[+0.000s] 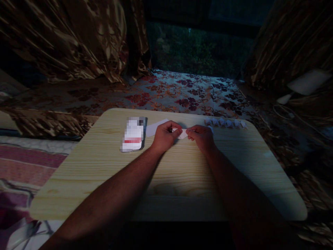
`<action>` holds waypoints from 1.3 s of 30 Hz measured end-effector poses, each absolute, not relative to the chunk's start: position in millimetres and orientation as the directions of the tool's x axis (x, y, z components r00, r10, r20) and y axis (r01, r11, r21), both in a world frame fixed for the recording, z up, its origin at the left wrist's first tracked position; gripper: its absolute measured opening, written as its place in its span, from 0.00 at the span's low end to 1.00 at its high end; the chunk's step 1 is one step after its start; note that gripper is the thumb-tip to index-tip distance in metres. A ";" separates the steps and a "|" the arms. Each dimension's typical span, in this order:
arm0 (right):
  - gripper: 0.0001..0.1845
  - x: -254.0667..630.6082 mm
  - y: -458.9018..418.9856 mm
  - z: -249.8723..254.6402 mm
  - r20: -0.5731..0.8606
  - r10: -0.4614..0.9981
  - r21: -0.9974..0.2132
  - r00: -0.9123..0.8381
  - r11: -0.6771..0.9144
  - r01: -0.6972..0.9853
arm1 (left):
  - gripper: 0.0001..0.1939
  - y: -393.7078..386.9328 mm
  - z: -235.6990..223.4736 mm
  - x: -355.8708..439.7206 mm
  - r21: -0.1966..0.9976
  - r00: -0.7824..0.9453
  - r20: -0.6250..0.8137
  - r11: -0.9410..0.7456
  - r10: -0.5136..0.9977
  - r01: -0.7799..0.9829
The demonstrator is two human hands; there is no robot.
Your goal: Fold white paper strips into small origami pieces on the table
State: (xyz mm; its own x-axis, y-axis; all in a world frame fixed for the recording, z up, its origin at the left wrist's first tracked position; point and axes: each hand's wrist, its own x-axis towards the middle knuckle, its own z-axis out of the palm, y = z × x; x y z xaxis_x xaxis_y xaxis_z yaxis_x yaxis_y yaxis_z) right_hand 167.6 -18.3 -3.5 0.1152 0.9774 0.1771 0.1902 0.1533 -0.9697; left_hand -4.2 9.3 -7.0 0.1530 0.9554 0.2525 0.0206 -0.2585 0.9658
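Observation:
Between my two hands is a small piece of folded white paper (183, 133), held just above the wooden table. My left hand (166, 135) pinches its left end between thumb and fingers. At the right end, the thumb and fingertips of my right hand (201, 136) grip the same paper. Flat on the table, partly behind my left hand, lies a pale paper sheet (154, 127). A row of several small folded paper pieces (225, 122) sits along the far right edge, beyond my right hand.
Left of my hands lies a phone-like object (134, 133), its surface pixelated. The light wooden table (177, 173) has rounded corners. Behind it is a ledge with flowered cloth (192, 92), between gold curtains (99, 38). A white lamp (308, 82) stands at the right.

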 end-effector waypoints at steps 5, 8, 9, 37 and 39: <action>0.11 167.7 -18.1 -4.3 0.179 0.977 -0.967 0.120 0.152 0.204 | 0.07 9.4 -7.2 -4.6 0.963 0.146 0.261 -0.268 0.954 0.033; 0.10 167.0 -18.3 -3.9 0.185 0.973 -0.964 0.135 0.153 0.215 | 0.07 9.8 -7.1 -4.8 0.965 0.135 0.255 -0.261 0.957 0.025; 0.10 166.7 -18.3 -3.5 0.190 0.972 -0.965 0.141 0.158 0.210 | 0.07 9.8 -6.9 -4.9 0.966 0.127 0.253 -0.258 0.959 0.022; 0.12 170.2 -11.8 -5.5 0.243 0.912 -0.968 0.330 0.250 0.022 | 0.09 15.0 -7.6 -8.2 0.988 -0.012 0.153 -0.153 0.988 -0.014; 0.15 170.4 -10.5 -6.6 0.204 0.907 -0.977 0.368 0.211 0.021 | 0.09 15.3 -7.8 -7.9 0.989 -0.016 0.148 -0.148 0.989 -0.017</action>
State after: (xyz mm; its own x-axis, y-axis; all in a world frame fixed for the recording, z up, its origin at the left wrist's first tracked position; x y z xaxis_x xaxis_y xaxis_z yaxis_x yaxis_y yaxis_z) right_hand 170.4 -10.5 -6.6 0.3675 0.9074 0.2040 0.0211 0.2112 -0.9772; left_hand -7.9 15.3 -7.8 -0.0165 0.9889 0.1477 -0.0166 -0.1480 0.9888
